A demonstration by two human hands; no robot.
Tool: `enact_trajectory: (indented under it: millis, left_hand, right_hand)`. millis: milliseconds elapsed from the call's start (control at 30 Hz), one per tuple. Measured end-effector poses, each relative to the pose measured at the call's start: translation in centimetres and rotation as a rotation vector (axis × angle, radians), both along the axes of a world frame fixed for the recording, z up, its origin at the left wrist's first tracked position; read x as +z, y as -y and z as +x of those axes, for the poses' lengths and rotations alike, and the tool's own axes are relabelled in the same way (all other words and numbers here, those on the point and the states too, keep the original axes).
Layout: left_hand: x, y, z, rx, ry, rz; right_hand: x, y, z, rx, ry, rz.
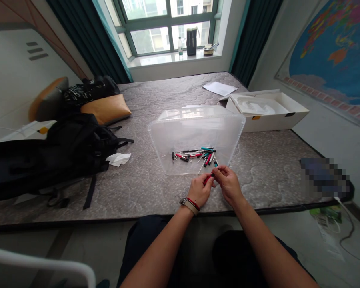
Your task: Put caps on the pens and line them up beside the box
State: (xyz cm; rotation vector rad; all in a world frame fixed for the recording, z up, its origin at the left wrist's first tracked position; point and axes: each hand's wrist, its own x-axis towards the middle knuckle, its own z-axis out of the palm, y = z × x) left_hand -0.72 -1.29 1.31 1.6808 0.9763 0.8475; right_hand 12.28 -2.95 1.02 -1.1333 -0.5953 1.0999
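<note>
My left hand (199,189) is closed around a red pen-like piece (208,179) just in front of the clear plastic bin (195,130). My right hand (229,185) pinches the dark end of the same piece, its fingertips almost touching the left ones. Part of the piece is hidden by my fingers. A thin white rod (202,167) slants up from near my left fingers. Inside the bin lie several slim pen-like pieces (195,154) in red, teal, black and white. One short black piece (173,155) lies apart at their left.
The bin stands on a grey patterned mattress (144,188). A black backpack (75,140), a tan pouch (108,110) and a crumpled tissue (119,159) lie left. An open white box (268,120) stands right, near a paper sheet (219,88). A pixelated object (324,178) with a cable lies far right.
</note>
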Motion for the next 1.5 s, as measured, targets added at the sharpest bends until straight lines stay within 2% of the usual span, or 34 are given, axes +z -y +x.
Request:
enact_trajectory:
  millis: [167,367,567,767,967,1167,1367,1500]
  left_hand:
    - [-0.2,-0.3,0.1,0.071,0.032,-0.018]
    - [-0.5,-0.3,0.1,0.063,0.041,-0.049]
    - [-0.8,-0.2,0.2,0.093,0.016,-0.028]
    - [-1.0,-0.3,0.2,0.041,0.018,-0.059]
    - [-1.2,-0.2,0.2,0.024,-0.020,-0.012]
    - [-1.1,0.0,0.3,-0.006,-0.037,-0.026]
    - [-0.8,-0.2,0.3,0.087,-0.090,-0.019]
    - [-0.8,-0.2,0.3,0.053,-0.059,-0.036]
  right_hand:
    - [0.5,0.2,-0.5,0.154,-0.070,0.012]
    - [-0.4,0.1,-0.7,0.019,-0.004,-0.018]
    - [0.1,0.2,-0.8,0.157,-0.054,-0.033]
    - [-0.3,0.0,-0.9,0.049,-0.082,-0.053]
    - [0.0,0.2,-0.8,0.160,-0.107,-0.052]
    - [-0.8,0.0,-0.7,0.057,-0.071,-0.054]
    - [-0.1,0.2,-0.8,0.160,-0.168,-0.031]
    - [-0.4,0.0,-0.8,0.072,-0.169,-0.051]
